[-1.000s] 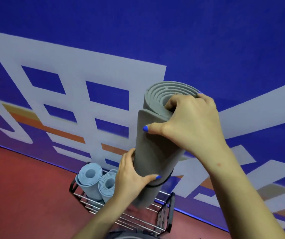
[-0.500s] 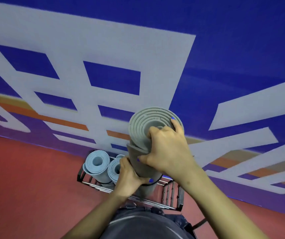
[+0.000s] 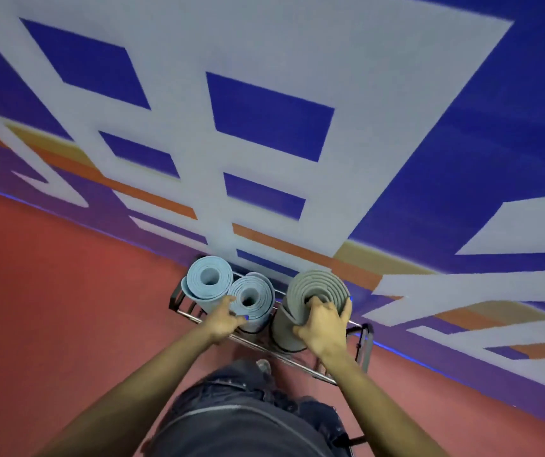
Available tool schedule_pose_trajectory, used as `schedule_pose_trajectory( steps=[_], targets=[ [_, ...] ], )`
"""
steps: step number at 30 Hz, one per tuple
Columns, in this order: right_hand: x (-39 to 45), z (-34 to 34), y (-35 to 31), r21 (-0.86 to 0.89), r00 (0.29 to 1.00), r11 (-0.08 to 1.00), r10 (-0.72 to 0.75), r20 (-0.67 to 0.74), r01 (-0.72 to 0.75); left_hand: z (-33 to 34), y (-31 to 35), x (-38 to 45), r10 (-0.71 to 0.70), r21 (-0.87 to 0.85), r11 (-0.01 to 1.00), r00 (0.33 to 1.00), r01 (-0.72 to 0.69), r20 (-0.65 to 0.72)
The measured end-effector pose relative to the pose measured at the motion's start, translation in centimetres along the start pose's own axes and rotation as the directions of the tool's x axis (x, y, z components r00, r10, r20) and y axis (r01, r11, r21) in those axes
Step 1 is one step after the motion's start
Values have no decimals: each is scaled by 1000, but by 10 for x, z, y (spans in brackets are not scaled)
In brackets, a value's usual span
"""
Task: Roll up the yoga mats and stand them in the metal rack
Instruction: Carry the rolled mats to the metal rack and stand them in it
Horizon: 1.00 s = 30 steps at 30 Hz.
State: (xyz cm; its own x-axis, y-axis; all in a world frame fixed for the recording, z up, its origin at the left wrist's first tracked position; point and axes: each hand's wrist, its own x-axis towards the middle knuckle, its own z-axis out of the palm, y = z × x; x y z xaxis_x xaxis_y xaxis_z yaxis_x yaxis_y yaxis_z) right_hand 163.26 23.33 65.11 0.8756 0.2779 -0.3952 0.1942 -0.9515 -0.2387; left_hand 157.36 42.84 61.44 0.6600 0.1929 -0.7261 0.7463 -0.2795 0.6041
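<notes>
A rolled grey mat stands upright in the right part of the metal rack, a black strap round its lower body. My right hand grips its top end, fingers curled over the rim into the spiral. Two light blue rolled mats stand in the left part: one at the far left and one beside it. My left hand holds the top edge of the nearer blue mat, thumb on its front.
The rack stands on a red floor against a blue wall with large white shapes and an orange stripe. My dark trousers fill the bottom centre, just in front of the rack.
The grey mat has come down from chest height into the rack's right part. My left hand has left the grey mat's body and moved onto the nearer blue mat.
</notes>
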Motion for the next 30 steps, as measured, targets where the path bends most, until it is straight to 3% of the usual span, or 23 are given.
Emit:
schedule_pose_trajectory(
  steps=[4, 8, 13, 18, 21, 24, 27, 30],
  targets=[
    [20, 34, 8, 10, 1000, 1000, 11, -11, -11, -28, -44, -11, -175, -144, 978, 969, 151, -171],
    [28, 31, -8, -9, 999, 999, -43, -1, 43, -39, -79, -21, -365, -338, 895, 914, 292, -177],
    [11, 41, 17, -126, 991, 984, -133, -23, 129, -31, -98, -33, -446, -425, 832, 886, 356, -131],
    [4, 60, 22, -65, 976, 985, -148, 158, 160, -16, -102, -37, -492, -477, 791, 862, 382, -126],
    [11, 73, 9, -44, 969, 969, -238, 72, 241, -11, -105, -36, -491, -489, 785, 863, 379, -120],
    [8, 61, 10, -31, 980, 983, -177, 93, 180, -5, -107, -38, -494, -455, 795, 863, 400, -105],
    [7, 52, 33, 49, 993, 999, -12, 114, 6, 3, -109, -41, -512, -426, 795, 855, 433, -87],
    [24, 67, 49, 163, 969, 977, 97, 229, -136, 12, -108, -42, -514, -400, 800, 854, 447, -75]
  ],
)
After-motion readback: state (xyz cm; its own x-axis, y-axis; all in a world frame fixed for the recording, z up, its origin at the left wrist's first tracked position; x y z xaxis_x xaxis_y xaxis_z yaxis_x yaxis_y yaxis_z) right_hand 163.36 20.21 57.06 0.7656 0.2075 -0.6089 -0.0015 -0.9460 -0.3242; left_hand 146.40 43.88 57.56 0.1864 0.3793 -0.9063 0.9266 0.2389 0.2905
